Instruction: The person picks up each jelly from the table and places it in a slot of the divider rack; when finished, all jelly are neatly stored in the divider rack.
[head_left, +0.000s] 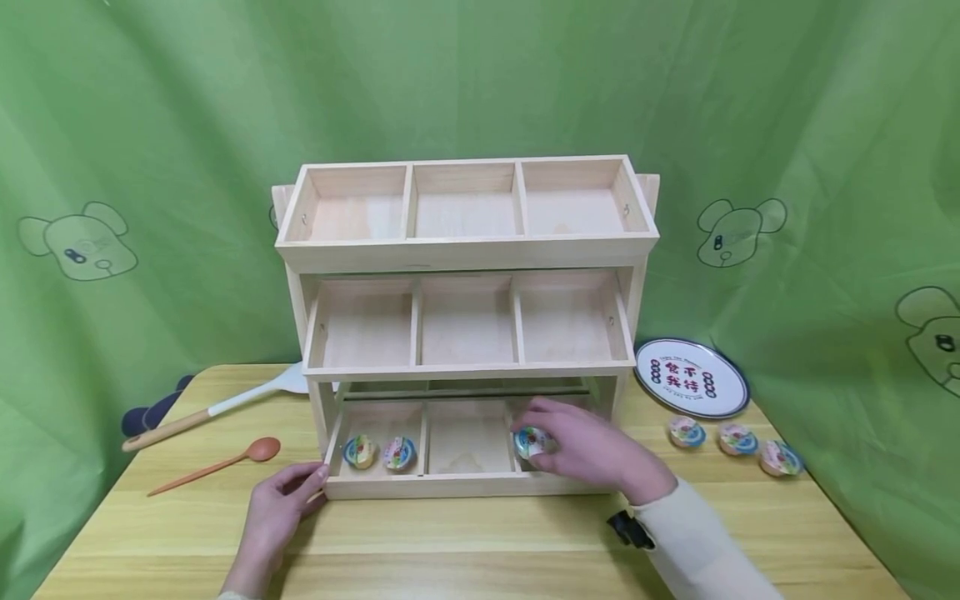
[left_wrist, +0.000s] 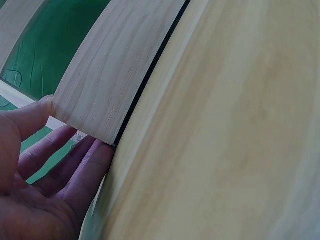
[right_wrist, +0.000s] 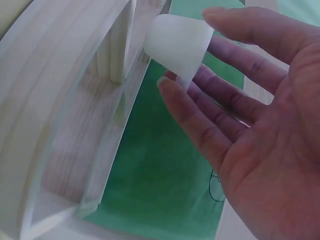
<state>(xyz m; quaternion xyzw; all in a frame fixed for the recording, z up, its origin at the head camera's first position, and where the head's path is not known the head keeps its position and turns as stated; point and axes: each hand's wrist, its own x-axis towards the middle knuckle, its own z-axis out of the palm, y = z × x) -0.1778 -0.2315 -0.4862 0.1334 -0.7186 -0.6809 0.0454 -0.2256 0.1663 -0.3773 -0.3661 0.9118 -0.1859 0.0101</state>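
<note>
A pale wooden rack (head_left: 468,256) has three tiers of trays, each with three compartments. My right hand (head_left: 581,442) pinches a small jelly cup (head_left: 530,442) by its rim, thumb against fingers, over the right compartment of the bottom tray. The right wrist view shows the translucent white body of this jelly cup (right_wrist: 175,42) turned away from the palm. At the bottom tray's left front corner, my left hand (head_left: 277,512) grips the end of the front board (left_wrist: 117,65), thumb at its upper edge and fingers at the lower end. Two jelly cups (head_left: 360,452) sit in the bottom left compartment.
Three more jelly cups (head_left: 737,439) stand in a row on the table's right side. Behind them, a white plate (head_left: 690,377) with a dark rim lies near the green curtain (head_left: 480,75). To the left are an orange spoon (head_left: 262,449) and a white spatula (head_left: 247,397) with a wooden handle.
</note>
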